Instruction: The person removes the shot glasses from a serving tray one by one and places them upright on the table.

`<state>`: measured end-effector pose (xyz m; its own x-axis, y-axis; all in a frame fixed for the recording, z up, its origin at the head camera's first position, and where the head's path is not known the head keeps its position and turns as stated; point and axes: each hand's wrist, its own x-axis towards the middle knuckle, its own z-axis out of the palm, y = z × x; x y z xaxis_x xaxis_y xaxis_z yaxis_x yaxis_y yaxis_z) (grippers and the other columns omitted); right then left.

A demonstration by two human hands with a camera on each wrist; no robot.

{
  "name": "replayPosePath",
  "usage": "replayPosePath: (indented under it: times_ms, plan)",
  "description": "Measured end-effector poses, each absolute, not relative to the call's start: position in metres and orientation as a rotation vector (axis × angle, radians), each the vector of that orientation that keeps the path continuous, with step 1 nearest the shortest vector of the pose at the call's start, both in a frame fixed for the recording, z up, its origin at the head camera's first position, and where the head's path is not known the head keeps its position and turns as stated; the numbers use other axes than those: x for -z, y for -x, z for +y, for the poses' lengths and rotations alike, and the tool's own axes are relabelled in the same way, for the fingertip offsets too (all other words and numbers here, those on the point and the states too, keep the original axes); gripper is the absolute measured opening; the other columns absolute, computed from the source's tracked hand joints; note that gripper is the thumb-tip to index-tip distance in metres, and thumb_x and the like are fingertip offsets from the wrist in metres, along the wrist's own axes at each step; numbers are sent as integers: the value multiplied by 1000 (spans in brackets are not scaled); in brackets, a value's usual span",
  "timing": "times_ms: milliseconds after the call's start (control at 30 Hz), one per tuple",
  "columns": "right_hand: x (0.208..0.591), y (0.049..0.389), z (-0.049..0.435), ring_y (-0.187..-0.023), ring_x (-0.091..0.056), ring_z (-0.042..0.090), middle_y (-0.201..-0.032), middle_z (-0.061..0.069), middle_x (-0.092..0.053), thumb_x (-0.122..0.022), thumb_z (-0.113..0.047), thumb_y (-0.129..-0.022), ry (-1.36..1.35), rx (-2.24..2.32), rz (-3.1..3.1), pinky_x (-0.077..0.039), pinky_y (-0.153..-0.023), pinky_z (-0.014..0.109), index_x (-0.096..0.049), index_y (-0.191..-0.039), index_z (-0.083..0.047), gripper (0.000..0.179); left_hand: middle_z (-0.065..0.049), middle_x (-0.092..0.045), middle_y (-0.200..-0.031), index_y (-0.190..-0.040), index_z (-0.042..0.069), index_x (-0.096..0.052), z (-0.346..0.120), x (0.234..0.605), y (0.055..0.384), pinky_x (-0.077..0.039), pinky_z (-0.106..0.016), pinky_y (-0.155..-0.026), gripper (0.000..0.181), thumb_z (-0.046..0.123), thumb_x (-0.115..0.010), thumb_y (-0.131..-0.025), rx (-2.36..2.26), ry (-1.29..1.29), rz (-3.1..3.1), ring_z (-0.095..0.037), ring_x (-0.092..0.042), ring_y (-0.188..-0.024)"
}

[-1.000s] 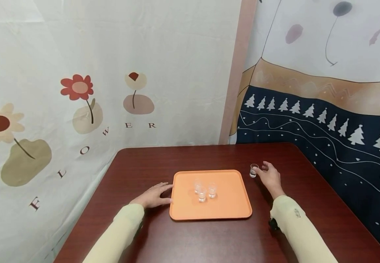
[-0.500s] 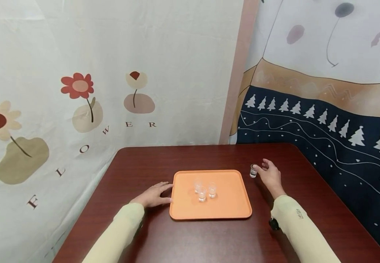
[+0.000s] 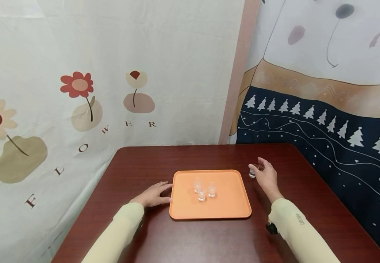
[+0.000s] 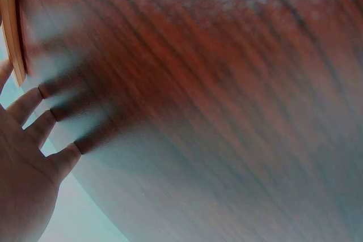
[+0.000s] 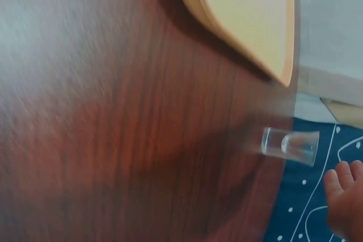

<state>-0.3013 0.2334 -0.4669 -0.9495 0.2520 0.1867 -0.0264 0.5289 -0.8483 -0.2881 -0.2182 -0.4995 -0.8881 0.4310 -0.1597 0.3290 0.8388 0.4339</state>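
Observation:
In the head view an orange tray (image 3: 227,197) lies on the dark red-brown table, with three small clear shot glasses (image 3: 201,194) close together on it. At its left edge is my left hand (image 3: 153,195), fingers spread and straight, touching the rim; the left wrist view shows those fingers against the tray edge (image 4: 11,32). Another shot glass (image 3: 252,172) stands upright on the table right of the tray. My right hand (image 3: 267,178) reaches over it, thumb partly covering its rim. In the right wrist view the visible fingers (image 5: 343,175) are apart from this glass (image 5: 290,145).
The table (image 3: 190,241) has rounded far corners. Behind it hangs a pale cloth (image 3: 183,73) with printed flowers. A dark blue cloth (image 3: 308,146) with white trees hangs along the right side.
My right hand has shifted slightly left, so its thumb covers more of the lone shot glass. The left hand, the tray and the three glasses on it stay put.

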Motion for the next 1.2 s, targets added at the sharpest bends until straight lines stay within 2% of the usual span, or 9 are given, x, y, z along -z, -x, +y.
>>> replayPosePath:
  times_ms: [567,1200]
  plan:
    - [482,269,174,-118,-59,34,-133,19,-59,-72,-25,-93,-15,-1403,-2499,-48,-98,47,-57,-136,0,52,-16,-38,-154,-150,19,-47,-218,501,288,-26,-59,-112,72,50,-70,-89,-579,-576,2773,-38,-29,-144]
    - [511,252,127,-109,-63,36,-127,22,-61,-79,-13,-86,-153,-1528,-2517,-53,-91,44,-61,-128,8,50,-17,-38,-154,-150,17,-47,-218,495,285,-26,-59,-112,72,48,-70,-90,-584,-579,2772,-39,-28,-144]
